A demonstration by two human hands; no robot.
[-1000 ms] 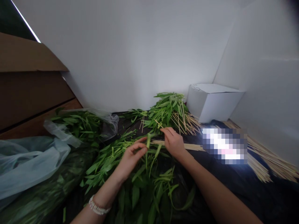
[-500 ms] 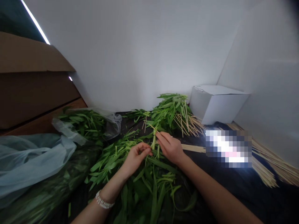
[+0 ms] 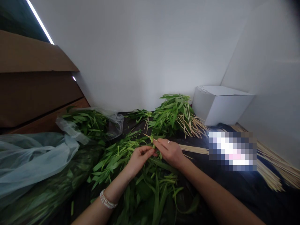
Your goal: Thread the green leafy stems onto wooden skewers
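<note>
My left hand (image 3: 138, 158) is pinched on a green leafy stalk (image 3: 153, 141) at the middle of the dark table. My right hand (image 3: 170, 151) is closed on a thin bamboo skewer (image 3: 150, 137) whose tip sticks out to the left through that stalk. Both hands meet over a loose heap of green stalks and leaves (image 3: 145, 184). A beaded bracelet (image 3: 107, 201) is on my left wrist.
A pile of skewered greens (image 3: 174, 114) lies behind the hands. Loose bamboo skewers (image 3: 269, 173) are spread along the right. A white box (image 3: 221, 104) stands at the back right. Plastic bags of greens (image 3: 42, 162) fill the left, below a brown cardboard box (image 3: 35, 84).
My hands have come together and moved slightly lower. The stalk, held upright between them earlier, now sits on the skewer, whose tip pokes out to the left.
</note>
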